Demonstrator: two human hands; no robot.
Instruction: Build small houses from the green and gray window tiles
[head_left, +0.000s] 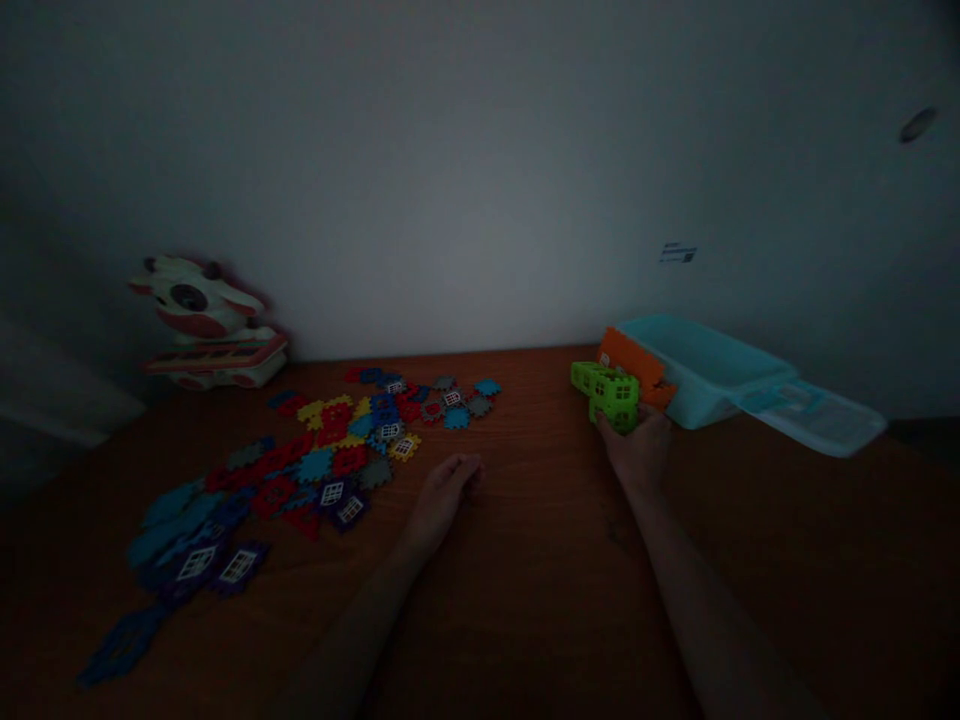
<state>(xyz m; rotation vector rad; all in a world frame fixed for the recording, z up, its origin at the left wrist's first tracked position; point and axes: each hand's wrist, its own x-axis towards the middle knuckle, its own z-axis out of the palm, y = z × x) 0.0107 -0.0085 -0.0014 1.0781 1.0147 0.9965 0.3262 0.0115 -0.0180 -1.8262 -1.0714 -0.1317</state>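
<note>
My right hand grips a green structure of interlocking building panels with square window openings, its fingers closed around the lower right part. Just behind it stands an orange panel piece, partly hidden by the green one. My left hand rests near the middle of the table with its fingers curled in, and nothing shows in it. To its left lie many loose toothed building panels in red, blue, yellow, grey and purple, some with white window inserts.
A light blue plastic bin stands at the right behind my right hand, its translucent lid tilted out to the right. At the back left sits a cow-shaped toy keyboard. A pale wall closes off the back of the wooden table.
</note>
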